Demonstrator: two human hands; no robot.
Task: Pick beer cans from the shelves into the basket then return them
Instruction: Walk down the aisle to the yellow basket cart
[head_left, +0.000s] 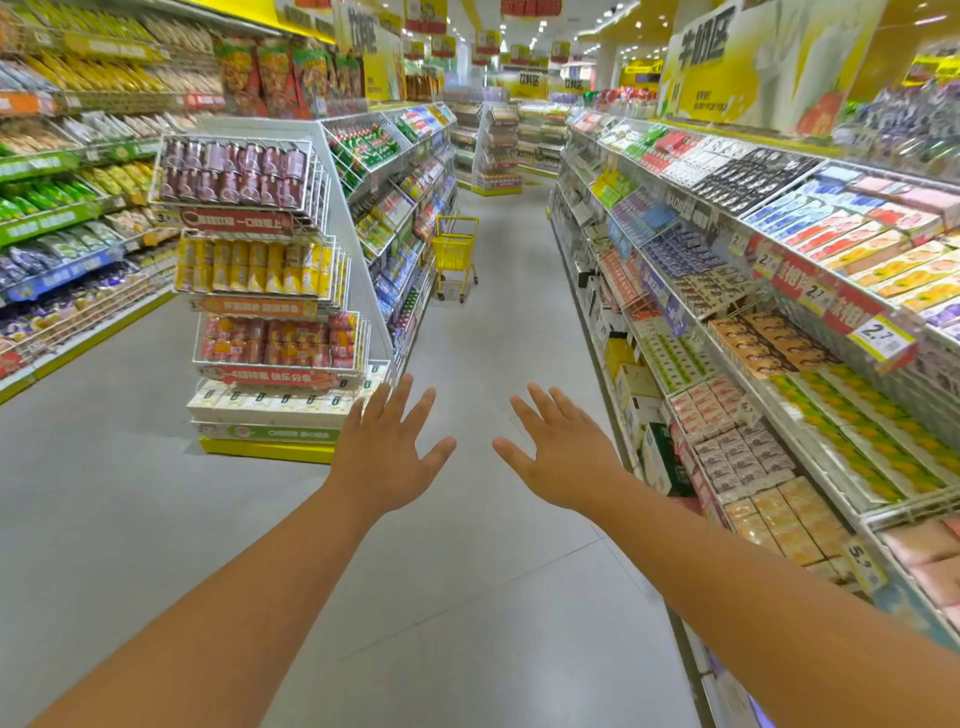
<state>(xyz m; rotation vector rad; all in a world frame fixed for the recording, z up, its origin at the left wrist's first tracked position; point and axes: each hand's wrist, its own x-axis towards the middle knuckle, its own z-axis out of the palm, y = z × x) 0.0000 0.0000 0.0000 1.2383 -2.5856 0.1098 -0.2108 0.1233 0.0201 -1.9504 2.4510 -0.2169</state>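
Observation:
I stand in a supermarket aisle with both arms stretched forward, palms down. My left hand (389, 452) and my right hand (558, 457) are empty, fingers spread, over the grey floor. A yellow shopping basket on a wheeled frame (454, 254) stands far ahead in the aisle, beside the left shelving. Rows of cans (234, 174) fill a wire end rack at the left, well beyond my left hand. Whether any of them are beer cans I cannot tell.
Shelves of boxed drinks (779, 332) run along the right side, close to my right arm. The wire end rack with stacked cartons (275, 410) at its foot stands left of centre. Snack shelves (62, 218) line the far left. The grey floor (483, 597) stretches ahead between them.

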